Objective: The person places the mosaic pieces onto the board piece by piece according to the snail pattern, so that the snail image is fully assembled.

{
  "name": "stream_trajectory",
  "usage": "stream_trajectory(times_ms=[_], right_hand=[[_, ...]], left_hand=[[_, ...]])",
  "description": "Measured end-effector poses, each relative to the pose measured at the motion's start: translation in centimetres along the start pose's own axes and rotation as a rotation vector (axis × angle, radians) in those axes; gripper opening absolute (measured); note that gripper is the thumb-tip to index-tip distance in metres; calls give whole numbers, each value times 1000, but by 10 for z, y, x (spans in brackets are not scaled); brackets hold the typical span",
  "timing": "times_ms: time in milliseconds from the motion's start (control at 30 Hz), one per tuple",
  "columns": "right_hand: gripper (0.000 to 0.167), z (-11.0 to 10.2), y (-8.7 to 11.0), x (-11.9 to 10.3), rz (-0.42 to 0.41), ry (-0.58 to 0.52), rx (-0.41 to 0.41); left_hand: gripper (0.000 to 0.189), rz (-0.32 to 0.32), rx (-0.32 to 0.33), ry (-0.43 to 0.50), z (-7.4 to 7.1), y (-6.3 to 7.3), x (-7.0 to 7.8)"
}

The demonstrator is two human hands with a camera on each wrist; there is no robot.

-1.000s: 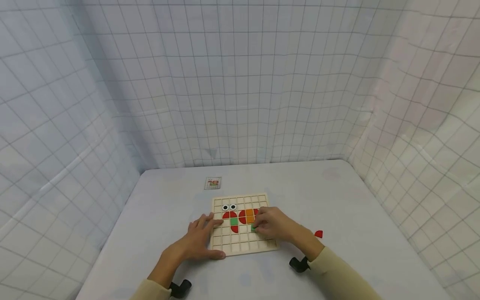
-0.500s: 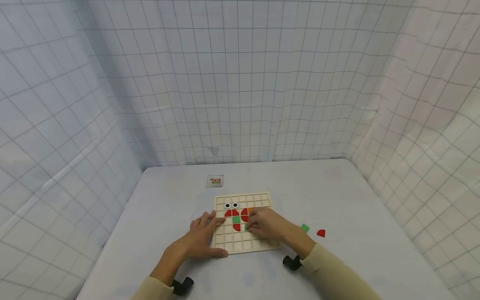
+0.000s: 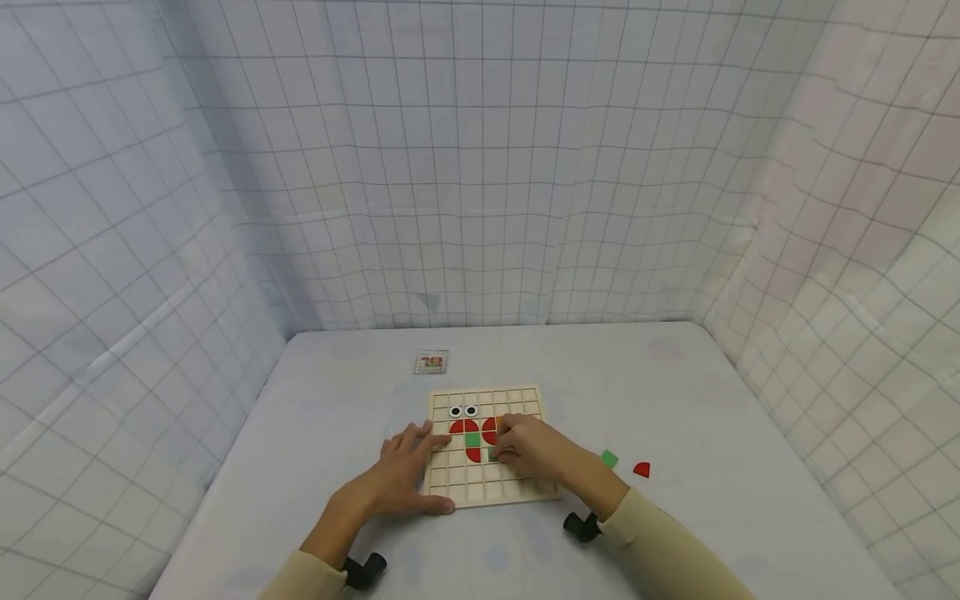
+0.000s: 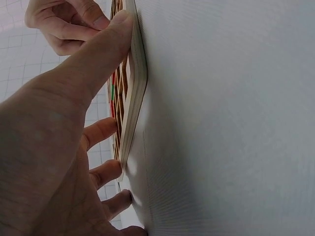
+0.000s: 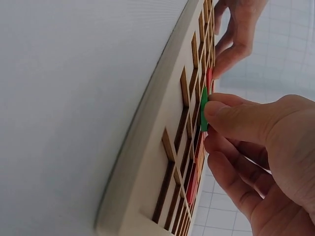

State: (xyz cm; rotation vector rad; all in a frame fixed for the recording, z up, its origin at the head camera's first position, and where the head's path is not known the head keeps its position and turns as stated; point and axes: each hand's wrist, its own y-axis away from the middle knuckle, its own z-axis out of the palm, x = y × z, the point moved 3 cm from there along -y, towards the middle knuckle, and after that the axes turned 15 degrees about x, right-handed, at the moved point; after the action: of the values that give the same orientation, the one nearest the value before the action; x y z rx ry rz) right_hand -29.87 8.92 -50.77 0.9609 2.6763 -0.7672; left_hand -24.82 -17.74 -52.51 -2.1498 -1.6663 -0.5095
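A pale wooden grid board lies flat on the table. My left hand rests spread along its left side, with the thumb at the front corner and fingertips at the edge. My right hand pinches a green square tile between thumb and fingers; the tile stands tilted at the grid. Left of it in the board sit a red quarter-circle tile, another green square and two eye pieces. More red tiles lie near the right fingers, and that hand partly covers an orange one.
A small picture card lies behind the board. To its right are a loose green square and a red quarter-circle piece, close to the right forearm. White grid-patterned cloth walls enclose the table.
The right hand has shifted left over the board with its green tile, toward the lower red piece. The loose green square now shows beside the forearm. The left hand stays in place.
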Motion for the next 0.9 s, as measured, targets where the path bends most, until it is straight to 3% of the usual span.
stream_trajectory(times_ms=[633, 900], right_hand=[[11, 8, -2, 8, 89, -70, -15], [9, 11, -4, 6, 54, -92, 17]], left_hand=[[110, -3, -12, 6, 1, -1, 1], [110, 8, -10, 1, 0, -1, 1]])
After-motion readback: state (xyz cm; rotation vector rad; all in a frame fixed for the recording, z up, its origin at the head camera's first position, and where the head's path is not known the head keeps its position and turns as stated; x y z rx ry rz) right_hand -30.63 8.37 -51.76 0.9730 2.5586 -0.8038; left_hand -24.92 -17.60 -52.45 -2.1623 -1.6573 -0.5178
